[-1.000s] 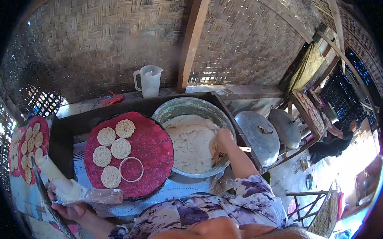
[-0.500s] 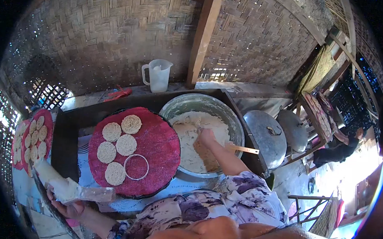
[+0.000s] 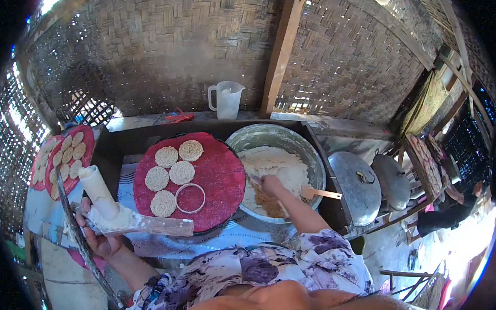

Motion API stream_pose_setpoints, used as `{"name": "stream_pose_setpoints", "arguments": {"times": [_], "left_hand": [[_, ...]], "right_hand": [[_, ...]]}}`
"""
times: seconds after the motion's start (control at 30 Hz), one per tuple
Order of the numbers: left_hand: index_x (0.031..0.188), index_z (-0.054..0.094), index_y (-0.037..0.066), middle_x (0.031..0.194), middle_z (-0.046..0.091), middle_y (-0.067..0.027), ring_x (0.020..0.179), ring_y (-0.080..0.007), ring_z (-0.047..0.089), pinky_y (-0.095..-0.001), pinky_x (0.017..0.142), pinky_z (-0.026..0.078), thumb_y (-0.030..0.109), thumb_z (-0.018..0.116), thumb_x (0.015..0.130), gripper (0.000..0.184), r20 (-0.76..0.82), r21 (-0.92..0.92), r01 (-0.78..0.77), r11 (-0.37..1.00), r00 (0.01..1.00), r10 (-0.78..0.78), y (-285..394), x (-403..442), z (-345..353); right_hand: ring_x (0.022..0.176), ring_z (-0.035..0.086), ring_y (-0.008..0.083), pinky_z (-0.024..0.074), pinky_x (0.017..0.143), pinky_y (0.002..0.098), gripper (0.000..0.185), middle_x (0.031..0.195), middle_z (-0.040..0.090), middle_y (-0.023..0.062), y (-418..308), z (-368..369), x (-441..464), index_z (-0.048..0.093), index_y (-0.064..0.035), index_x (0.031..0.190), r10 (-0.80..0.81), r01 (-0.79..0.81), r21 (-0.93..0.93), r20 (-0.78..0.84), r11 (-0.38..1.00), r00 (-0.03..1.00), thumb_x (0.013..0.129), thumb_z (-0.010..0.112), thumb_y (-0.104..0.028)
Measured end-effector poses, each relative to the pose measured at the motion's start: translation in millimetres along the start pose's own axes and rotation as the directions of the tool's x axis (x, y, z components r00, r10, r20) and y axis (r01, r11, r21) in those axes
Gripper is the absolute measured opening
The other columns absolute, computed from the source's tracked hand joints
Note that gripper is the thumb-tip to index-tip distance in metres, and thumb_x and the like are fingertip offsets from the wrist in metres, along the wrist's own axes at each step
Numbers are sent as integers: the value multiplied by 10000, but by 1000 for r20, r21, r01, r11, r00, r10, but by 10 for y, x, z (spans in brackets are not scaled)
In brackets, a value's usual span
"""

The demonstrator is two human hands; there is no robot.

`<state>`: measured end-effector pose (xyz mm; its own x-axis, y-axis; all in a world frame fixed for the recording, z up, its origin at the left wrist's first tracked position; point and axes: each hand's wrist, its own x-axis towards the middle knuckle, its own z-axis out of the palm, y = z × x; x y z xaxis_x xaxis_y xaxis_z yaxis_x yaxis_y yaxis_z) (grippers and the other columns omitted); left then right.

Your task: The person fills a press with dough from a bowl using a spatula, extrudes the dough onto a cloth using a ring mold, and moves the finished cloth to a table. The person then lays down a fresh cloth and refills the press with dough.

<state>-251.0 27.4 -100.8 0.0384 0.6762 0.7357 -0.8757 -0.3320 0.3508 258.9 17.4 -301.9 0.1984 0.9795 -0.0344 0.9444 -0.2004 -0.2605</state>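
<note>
My left hand (image 3: 100, 243) is wrapped round a dough-smeared press-like tool (image 3: 107, 207), which has an upright white tube and a long flat pinkish handle pointing right. My right hand (image 3: 271, 187) is closed, down in the pale, crumbly dough (image 3: 272, 164) inside a large metal basin (image 3: 239, 138); whatever its fingers grip is hidden by dough. Between the hands lies a round tray covered with red cloth (image 3: 220, 176). It bears several flat, noodle-textured discs (image 3: 157, 179) and a thin white ring (image 3: 191, 198). A scoop with a light wooden-looking handle (image 3: 326, 194) rests in the basin's right side.
Behind the tray stands a translucent pitcher (image 3: 228, 102), near a red cloth or bag (image 3: 179, 116). More discs lie on red rounds (image 3: 54, 189) at left. Large metal lids (image 3: 356, 186) sit right of the basin. Another person (image 3: 445, 216) is at far right.
My left hand has raised the tool and turned it, its tube now more upright. My right hand stays in the basin's dough. The whole view has shifted a little.
</note>
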Motion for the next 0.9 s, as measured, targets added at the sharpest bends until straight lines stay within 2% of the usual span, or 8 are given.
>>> {"name": "stream_pose_setpoints", "arguments": {"times": [0.23, 0.3, 0.47, 0.6, 0.67, 0.77, 0.83, 0.9], "left_hand": [[896, 446, 101, 912, 377, -82, 860, -213, 488, -454, 908, 406, 165, 682, 678, 327, -112, 366, -63, 929, 988, 111, 33, -18, 655], [910, 476, 112, 829, 415, -43, 760, -161, 505, -377, 847, 455, 201, 699, 687, 327, -107, 461, -12, 887, 992, 69, -148, 28, 874], [993, 485, 86, 878, 459, -9, 774, -107, 485, -289, 849, 448, 295, 595, 806, 301, -151, 428, 551, 716, 825, -545, -1402, -117, 490], [1040, 561, 74, 992, 609, -72, 883, -170, 584, -317, 805, 451, 221, 668, 730, 359, 256, 877, 109, 468, 718, -648, -1853, 198, 1506], [1066, 563, 68, 1000, 612, -98, 901, -189, 590, -312, 826, 440, 215, 679, 708, 404, 283, 814, 239, 529, 632, -722, -2165, 128, 1602], [1058, 577, 61, 996, 616, -139, 919, -227, 596, -320, 823, 437, 234, 672, 706, 403, 297, 606, 557, 568, 503, -811, -2454, -1, 1605], [1059, 581, 63, 1002, 613, -159, 933, -256, 594, -328, 826, 434, 265, 661, 713, 409, 347, 666, 486, 566, 470, -811, -2436, -22, 1678], [1069, 580, 72, 1018, 607, -172, 952, -284, 585, -337, 833, 429, 304, 647, 723, 423, 418, 872, 51, 488, 441, -794, -2327, 22, 1742]], "right_hand": [[426, 483, 125, 382, 389, 271, 279, 614, 569, 44, -178, -1697, -1001, 615, -16, 797, 344, -447, 538, 285, 715, 894, 789, 604, -294], [436, 451, 93, 357, 394, 251, 289, 607, 541, 11, -4, -1912, -1218, 622, -17, 839, 243, -379, 657, 293, 652, 925, 789, 617, -301], [493, 420, 28, 331, 418, 199, 332, 618, 499, -51, -6, -2593, -1762, 628, -34, 1007, 78, -151, 727, 132, 670, 988, 761, 672, -252], [473, 399, 32, 293, 414, 184, 417, 605, 489, -46, -175, -3148, -2143, 604, -25, 1077, 30, -78, 730, 79, 679, 996, 723, 695, -227], [483, 409, 38, 301, 423, 182, 433, 644, 526, -32, -273, -3332, -2273, 614, -22, 1062, 5, -52, 723, 67, 689, 998, 697, 717, -232], [527, 434, 46, 342, 457, 204, 381, 705, 574, -17, -385, -3410, -2341, 638, -51, 1034, -105, 3, 663, 114, 748, 988, 705, 711, -230], [605, 528, 145, 418, 560, 308, 305, 780, 632, 23, -316, -3363, -2285, 656, -108, 1003, -288, 298, 176, -77, 938, 954, 708, 675, -181], [656, 564, 211, 437, 621, 358, 292, 783, 637, 34, -325, -3444, -2196, 661, -127, 988, -417, 359, -285, -180, 889, 891, 697, 658, -148]]}}
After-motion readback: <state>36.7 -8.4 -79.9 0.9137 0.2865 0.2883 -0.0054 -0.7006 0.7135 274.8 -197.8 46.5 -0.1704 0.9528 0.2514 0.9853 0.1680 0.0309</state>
